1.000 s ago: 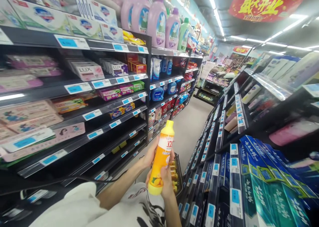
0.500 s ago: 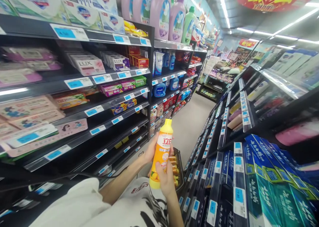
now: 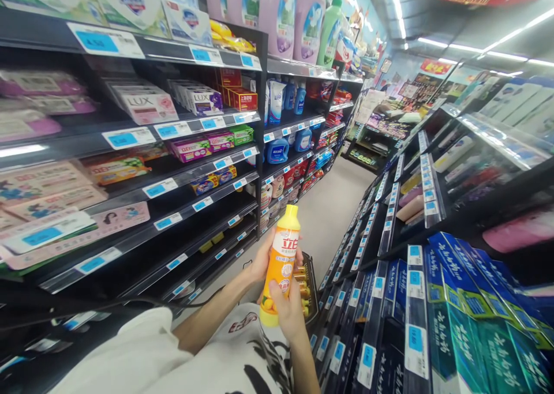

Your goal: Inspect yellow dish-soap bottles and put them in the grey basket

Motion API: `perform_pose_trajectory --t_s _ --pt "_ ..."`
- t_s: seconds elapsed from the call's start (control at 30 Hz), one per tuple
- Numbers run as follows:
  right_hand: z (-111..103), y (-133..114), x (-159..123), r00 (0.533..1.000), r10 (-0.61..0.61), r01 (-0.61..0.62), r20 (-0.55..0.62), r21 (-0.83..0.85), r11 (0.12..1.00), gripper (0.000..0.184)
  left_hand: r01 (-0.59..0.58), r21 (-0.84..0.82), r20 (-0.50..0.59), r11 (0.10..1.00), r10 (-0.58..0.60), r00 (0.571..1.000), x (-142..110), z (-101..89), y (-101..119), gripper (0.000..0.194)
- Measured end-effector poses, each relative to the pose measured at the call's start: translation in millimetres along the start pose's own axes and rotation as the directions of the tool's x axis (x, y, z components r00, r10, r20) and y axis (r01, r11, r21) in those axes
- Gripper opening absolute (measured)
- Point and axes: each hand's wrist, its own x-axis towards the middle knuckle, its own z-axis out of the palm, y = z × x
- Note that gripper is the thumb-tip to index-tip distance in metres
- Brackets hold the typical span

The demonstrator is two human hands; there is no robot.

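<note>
A yellow bottle (image 3: 282, 262) with an orange label and a yellow cap is held tilted in front of my body, its label facing up toward me. My left hand (image 3: 261, 260) wraps its far left side, with some fingertips showing at the right edge. Lower down, my right hand (image 3: 287, 312) is closed around the bottle's base, its thumb lying across the label. Beneath and to the right stands a dark-rimmed basket (image 3: 312, 284) holding several yellowish items, partly hidden by the bottle and my right hand.
On the left, a tall black shelf (image 3: 186, 169) carries soap boxes (image 3: 149, 102) and large purple detergent bottles (image 3: 279, 19). A lower shelf unit on the right holds blue and green toothpaste boxes (image 3: 485, 325). Between them a grey floor aisle (image 3: 337, 195) runs ahead toward a display stand (image 3: 367, 152).
The view has shifted slightly, so the left shelves sit a little further left and higher. Both hands keep their hold on the bottle, almost unmoved.
</note>
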Motion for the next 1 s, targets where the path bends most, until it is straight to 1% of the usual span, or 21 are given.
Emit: perform_pose_trajectory --t_s 0.07,0.13,0.17,0.23,0.3,0.37,0.43,0.47,0.53,0.6,0.67,0.77,0.9,1.0 --pt "1.8 0.6 2.3 0.997 0.045 -0.057 0.068 0.189 0.980 0.050 0.009 -0.011 -0.010 1.000 -0.009 1.000 -0.8 -1.8 -0.7 0.065" --pt "2.0 -0.5 5.4 0.990 0.068 -0.107 0.120 0.362 0.926 0.056 0.017 -0.002 -0.032 1.000 -0.017 0.999 -0.3 -2.1 0.2 0.066" --pt "1.1 -1.9 6.8 0.988 0.076 -0.127 0.136 0.423 0.897 0.059 0.002 0.005 -0.060 1.000 -0.002 0.998 0.6 -1.6 1.5 0.064" --pt "-2.2 -6.1 9.0 0.983 0.091 -0.156 0.158 0.471 0.868 0.064 -0.075 0.028 -0.155 0.997 0.079 0.985 3.2 0.4 6.0 0.054" --pt "-6.2 -10.4 10.0 0.984 0.100 -0.156 0.147 0.444 0.883 0.069 -0.149 0.062 -0.260 0.987 0.160 0.952 5.5 3.0 12.4 0.041" --pt "-9.4 -13.1 10.5 0.985 0.106 -0.153 0.138 0.403 0.902 0.069 -0.143 0.080 -0.307 0.987 0.161 0.938 5.9 5.3 19.1 0.042" --pt "-11.6 -12.8 11.8 0.977 0.128 -0.191 0.171 0.433 0.881 0.057 -0.106 0.057 -0.292 0.993 0.118 0.949 4.1 7.5 24.5 0.049" --pt "-12.7 -11.6 12.8 0.967 0.147 -0.230 0.206 0.474 0.850 0.051 -0.098 0.038 -0.278 0.994 0.105 0.955 2.7 8.8 26.4 0.052" --pt "-15.2 -8.1 15.4 0.940 0.176 -0.319 0.292 0.566 0.760 0.048 -0.125 0.025 -0.259 0.992 0.127 0.957 0.2 12.0 28.3 0.053" --pt "-18.3 -4.1 17.8 0.911 0.159 -0.382 0.381 0.634 0.673 0.048 -0.169 0.047 -0.260 0.985 0.175 0.950 -0.9 15.5 28.1 0.057" --pt "-21.4 -0.8 18.9 0.885 0.097 -0.410 0.456 0.663 0.626 0.048 -0.188 0.079 -0.258 0.979 0.202 0.945 -0.2 17.8 26.6 0.064" --pt "-24.5 2.1 18.7 0.867 0.041 -0.409 0.496 0.662 0.628 0.052 -0.181 0.115 -0.244 0.977 0.205 0.948 2.5 18.0 23.6 0.069" --pt "-25.8 3.1 18.6 0.878 0.066 -0.399 0.474 0.650 0.647 0.053 -0.183 0.132 -0.227 0.974 0.209 0.951 5.5 15.8 21.0 0.068" --pt "-25.9 3.1 20.1 0.872 0.040 -0.396 0.488 0.655 0.643 0.053 -0.185 0.133 -0.231 0.974 0.212 0.949 6.6 14.6 20.8 0.070"
